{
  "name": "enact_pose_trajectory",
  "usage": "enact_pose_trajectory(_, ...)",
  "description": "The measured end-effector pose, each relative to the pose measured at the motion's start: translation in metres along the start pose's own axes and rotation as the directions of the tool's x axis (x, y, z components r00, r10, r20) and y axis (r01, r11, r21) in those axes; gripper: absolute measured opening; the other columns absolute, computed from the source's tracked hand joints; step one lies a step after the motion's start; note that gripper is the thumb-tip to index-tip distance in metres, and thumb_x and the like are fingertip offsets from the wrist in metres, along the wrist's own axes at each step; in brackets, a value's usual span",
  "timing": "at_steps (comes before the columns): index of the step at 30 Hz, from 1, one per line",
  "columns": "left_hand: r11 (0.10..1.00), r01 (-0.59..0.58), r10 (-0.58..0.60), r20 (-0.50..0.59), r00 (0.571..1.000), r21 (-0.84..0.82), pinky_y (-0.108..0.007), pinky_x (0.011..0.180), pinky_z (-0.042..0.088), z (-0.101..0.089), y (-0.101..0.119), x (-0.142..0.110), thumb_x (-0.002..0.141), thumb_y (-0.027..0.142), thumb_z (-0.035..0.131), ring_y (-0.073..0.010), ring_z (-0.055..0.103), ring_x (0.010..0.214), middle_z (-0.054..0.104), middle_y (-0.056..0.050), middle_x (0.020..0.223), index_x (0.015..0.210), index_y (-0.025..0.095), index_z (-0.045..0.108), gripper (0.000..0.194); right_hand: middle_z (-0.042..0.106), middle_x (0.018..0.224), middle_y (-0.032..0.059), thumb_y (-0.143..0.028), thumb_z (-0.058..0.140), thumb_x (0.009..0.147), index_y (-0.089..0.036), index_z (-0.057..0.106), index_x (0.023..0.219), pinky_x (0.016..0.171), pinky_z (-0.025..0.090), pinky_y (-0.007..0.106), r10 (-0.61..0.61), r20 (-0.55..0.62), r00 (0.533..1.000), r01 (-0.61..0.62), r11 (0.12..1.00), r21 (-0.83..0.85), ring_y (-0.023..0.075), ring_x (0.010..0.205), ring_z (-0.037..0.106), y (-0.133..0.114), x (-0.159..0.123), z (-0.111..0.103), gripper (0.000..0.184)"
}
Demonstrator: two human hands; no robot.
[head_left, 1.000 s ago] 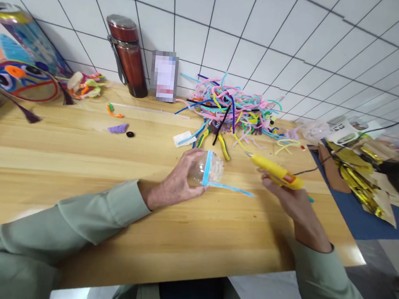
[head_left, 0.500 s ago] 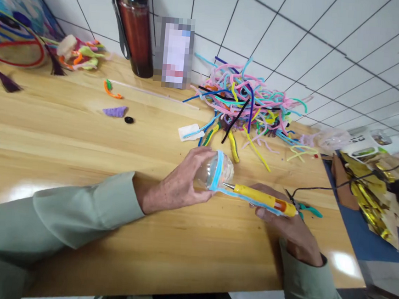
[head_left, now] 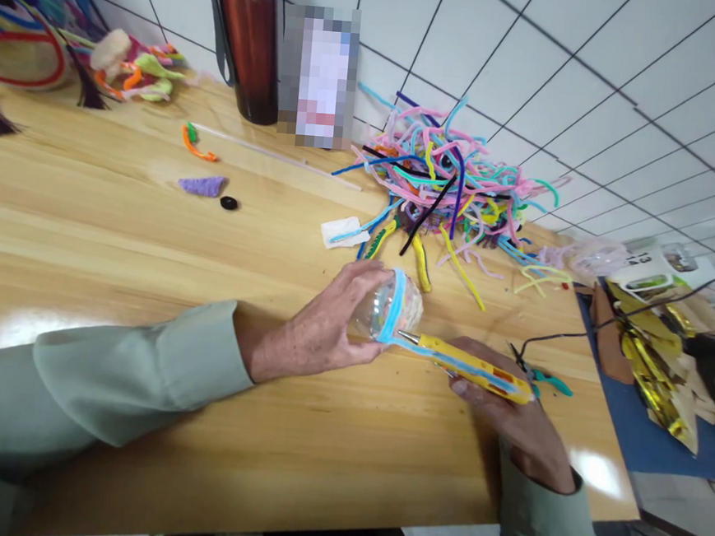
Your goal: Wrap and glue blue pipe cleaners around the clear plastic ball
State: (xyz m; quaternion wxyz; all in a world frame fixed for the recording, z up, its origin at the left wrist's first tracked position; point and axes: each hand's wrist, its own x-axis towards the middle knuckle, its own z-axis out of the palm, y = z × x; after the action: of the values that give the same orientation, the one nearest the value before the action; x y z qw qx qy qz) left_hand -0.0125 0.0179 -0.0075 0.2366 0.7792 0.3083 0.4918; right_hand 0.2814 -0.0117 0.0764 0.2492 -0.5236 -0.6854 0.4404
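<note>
My left hand (head_left: 312,326) is closed round a clear, rounded plastic container (head_left: 370,309), thumb below and fingers above. A light-blue pipe cleaner (head_left: 396,296) wraps the container as a band, and its tail runs right along the glue gun. My right hand (head_left: 503,416) is closed round a yellow hot glue gun (head_left: 479,367), its metal nozzle pointing left at the lower edge of the band. Whether the tip touches the band I cannot tell. Most of my right fingers are hidden behind the glue gun.
Behind my hands lie a heap of coloured pipe cleaners (head_left: 445,172) and yellow-handled pliers (head_left: 420,263). Teal-handled pliers (head_left: 552,381) and a black cord (head_left: 566,334) are at right. A red flask (head_left: 248,45) stands by the tiled wall. A purple cone (head_left: 201,185) lies left.
The glue gun has tilted slightly in my right hand, and more of the blue tail now shows across its side. My left hand keeps its hold. The whole view has shifted a little.
</note>
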Motion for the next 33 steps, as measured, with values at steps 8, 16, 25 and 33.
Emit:
enact_pose_trajectory(8, 1.000, 0.009, -0.009, -0.004, 1.000, -0.006, -0.065, 0.124, 0.049, 0.001, -0.001, -0.001, 0.092, 0.027, 0.082, -0.0388, 0.050, 0.150, 0.051, -0.019, 0.153, 0.163, 0.028, 0.033, 0.086, 0.079, 0.087, 0.0036, -0.055, 0.087, 0.087, -0.029, 0.083, 0.099, 0.064, 0.056, 0.033, 0.040, -0.037, 0.999, -0.039, 0.999, 0.007, 0.0233, 0.074, 0.070, 0.001, -0.003, 0.003, 0.030)
enact_pose_trajectory(16, 1.000, 0.001, -0.001, -0.006, 1.000, 0.015, -0.066, 0.123, 0.050, 0.001, -0.002, -0.001, 0.092, 0.026, 0.081, -0.0385, 0.051, 0.150, 0.052, -0.019, 0.153, 0.164, 0.028, 0.032, 0.086, 0.079, 0.086, 0.0049, -0.060, 0.085, 0.088, -0.025, 0.082, 0.104, 0.064, 0.058, 0.031, 0.046, -0.032, 0.998, -0.046, 0.999, -0.009, 0.0225, 0.074, 0.069, 0.008, -0.006, 0.000, 0.039)
enact_pose_trajectory(25, 1.000, 0.020, -0.020, -0.002, 1.000, 0.019, -0.067, 0.124, 0.049, 0.002, -0.003, -0.002, 0.092, 0.029, 0.082, -0.0388, 0.051, 0.151, 0.051, -0.018, 0.154, 0.164, 0.029, 0.031, 0.088, 0.075, 0.086, 0.0049, -0.064, 0.082, 0.089, -0.025, 0.082, 0.100, 0.065, 0.055, 0.031, 0.046, 0.006, 0.999, -0.046, 0.999, -0.001, 0.0214, 0.073, 0.064, 0.010, -0.003, 0.000, 0.040)
enact_pose_trajectory(33, 1.000, 0.003, -0.003, -0.008, 1.000, 0.022, -0.066, 0.122, 0.051, 0.000, 0.000, 0.000, 0.094, 0.028, 0.080, -0.0386, 0.052, 0.150, 0.053, -0.020, 0.152, 0.162, 0.026, 0.034, 0.082, 0.075, 0.085, 0.0040, -0.062, 0.084, 0.087, -0.025, 0.082, 0.101, 0.065, 0.054, 0.031, 0.054, -0.015, 0.998, -0.053, 0.998, 0.038, 0.0215, 0.074, 0.065, 0.006, -0.006, 0.004, 0.040)
